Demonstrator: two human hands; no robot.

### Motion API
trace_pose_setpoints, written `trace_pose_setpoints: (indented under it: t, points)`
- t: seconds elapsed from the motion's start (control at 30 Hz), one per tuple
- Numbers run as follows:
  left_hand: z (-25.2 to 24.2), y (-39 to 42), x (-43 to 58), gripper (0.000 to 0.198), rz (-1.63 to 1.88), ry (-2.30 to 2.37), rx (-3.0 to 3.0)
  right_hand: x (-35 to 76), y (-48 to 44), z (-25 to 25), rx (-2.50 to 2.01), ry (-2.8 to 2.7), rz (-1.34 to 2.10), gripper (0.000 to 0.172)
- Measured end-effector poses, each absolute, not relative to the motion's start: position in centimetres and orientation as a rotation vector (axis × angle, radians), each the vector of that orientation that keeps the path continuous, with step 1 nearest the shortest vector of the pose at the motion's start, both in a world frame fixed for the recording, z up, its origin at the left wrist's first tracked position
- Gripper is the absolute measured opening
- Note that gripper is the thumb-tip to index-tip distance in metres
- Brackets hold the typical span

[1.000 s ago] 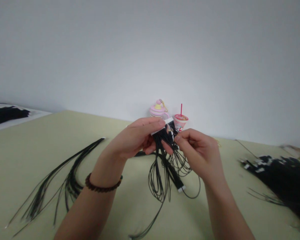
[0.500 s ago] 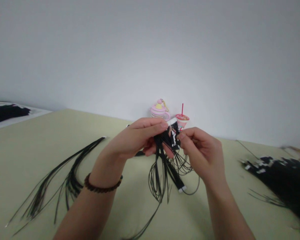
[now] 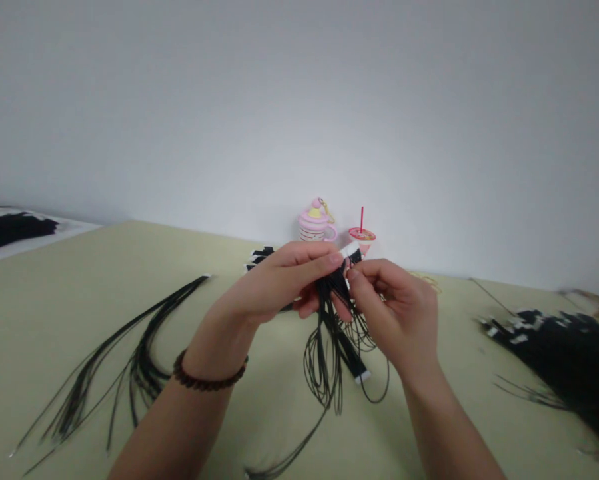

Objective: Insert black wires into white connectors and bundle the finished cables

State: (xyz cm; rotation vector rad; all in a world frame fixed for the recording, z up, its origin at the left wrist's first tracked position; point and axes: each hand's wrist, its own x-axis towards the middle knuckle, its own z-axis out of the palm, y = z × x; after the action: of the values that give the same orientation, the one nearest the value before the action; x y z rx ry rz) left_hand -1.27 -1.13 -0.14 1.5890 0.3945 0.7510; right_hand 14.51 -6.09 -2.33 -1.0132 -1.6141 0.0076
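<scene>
Black cord bundle (image 3: 333,293) held up between both hands, head view.
Left hand (image 3: 274,283) curled closed around the white-tipped upper end; right hand (image 3: 396,313) pinching the cords just beside it, thumb against forefinger. Long axis near-vertical, tilted slightly; loops hang down to the pale green table (image 3: 79,280). Right hand sits nearest the loops.

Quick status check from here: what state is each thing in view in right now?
Left hand: closed on the cord bundle.
Right hand: fingertips pinching the bundle's top.
Cord bundle: black, white-tabbed, strands hanging in loops.
Loose cords: spread flat on the table, left.
Cord heap: piled at right, white tabs showing.
Pink charm: upright by the wall.
Cup charm: upright, red straw in.
</scene>
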Motion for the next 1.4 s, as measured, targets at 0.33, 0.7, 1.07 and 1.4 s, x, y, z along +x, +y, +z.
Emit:
trace_pose_setpoints:
  t: [0.33, 0.7, 1.07, 1.4]
  points:
    - [0.1, -0.4, -2.0, 0.024, 0.926, 0.449, 1.47, 17.0, -4.9, -2.2, -1.103, -1.659, 0.079, 0.008]
    - [0.7, -0.5, -2.6, 0.023, 0.981, 0.383, 1.4, 20.8, -1.9, -2.1, -1.204, -1.289, -0.155, 0.018]
    - [0.3, 0.0, -2.1, 0.019, 1.138, 0.572, 1.376, 19.8, -4.4, -1.8, -1.139, -1.278, -0.069, 0.02]
    - [0.0, -0.1, -1.6, 0.019, 1.041, 0.452, 1.278, 14.3, -5.5, -2.6, -0.95, -1.841, -0.039, 0.013]
